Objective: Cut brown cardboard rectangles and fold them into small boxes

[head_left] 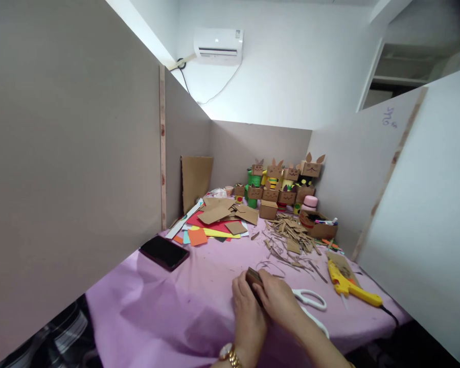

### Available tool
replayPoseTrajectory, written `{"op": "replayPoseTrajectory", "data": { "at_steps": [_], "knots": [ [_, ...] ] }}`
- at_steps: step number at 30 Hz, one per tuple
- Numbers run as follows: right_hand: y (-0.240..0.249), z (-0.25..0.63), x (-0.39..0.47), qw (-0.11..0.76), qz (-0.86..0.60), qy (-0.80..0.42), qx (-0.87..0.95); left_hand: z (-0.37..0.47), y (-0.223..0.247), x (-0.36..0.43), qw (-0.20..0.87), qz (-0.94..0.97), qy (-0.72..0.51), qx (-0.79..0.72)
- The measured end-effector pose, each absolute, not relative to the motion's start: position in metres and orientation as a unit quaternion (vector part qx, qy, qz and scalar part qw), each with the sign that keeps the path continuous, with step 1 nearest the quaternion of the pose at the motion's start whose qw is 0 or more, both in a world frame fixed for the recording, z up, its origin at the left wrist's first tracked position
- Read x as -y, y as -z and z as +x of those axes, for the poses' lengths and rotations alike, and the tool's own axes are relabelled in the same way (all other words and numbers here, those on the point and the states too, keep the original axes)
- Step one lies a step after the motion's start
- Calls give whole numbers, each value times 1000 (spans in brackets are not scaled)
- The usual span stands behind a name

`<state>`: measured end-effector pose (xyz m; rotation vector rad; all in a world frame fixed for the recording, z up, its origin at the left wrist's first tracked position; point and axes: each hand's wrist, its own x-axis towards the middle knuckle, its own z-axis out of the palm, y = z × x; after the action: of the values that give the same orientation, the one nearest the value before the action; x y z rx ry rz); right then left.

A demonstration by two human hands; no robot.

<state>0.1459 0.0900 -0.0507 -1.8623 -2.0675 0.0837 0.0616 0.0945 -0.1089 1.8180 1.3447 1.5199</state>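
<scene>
A small brown cardboard piece (254, 277), perhaps a folded piece or a stack, is pressed between my two hands low over the front of the table. My left hand (248, 306) is closed along its left side, and a watch with a gold band circles that wrist. From the right, my right hand (276, 296) grips the same cardboard with its fingers bent around it. Most of the piece is hidden by my fingers. White-handled scissors (310, 300) lie beside my right hand, partly covered by the forearm.
A yellow glue gun (350, 289) with a black cord rests at the right. Cardboard scraps (291, 235) lie beyond my hands, near a cardboard box with pens (318, 227). Cardboard-headed figures (274, 174) stand behind. At left are a phone (164, 252) and coloured sheets (198, 236). Partition walls enclose the table.
</scene>
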Motion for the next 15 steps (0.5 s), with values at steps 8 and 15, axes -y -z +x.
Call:
{"op": "replayPoseTrajectory", "data": {
  "at_steps": [8, 15],
  "knots": [
    [49, 144, -88, 175, -664, -31, 726, 59, 111, -96, 199, 661, -550, -470],
    [48, 144, -89, 177, -665, -44, 724, 55, 108, -95, 200, 682, -538, -452]
  ]
}}
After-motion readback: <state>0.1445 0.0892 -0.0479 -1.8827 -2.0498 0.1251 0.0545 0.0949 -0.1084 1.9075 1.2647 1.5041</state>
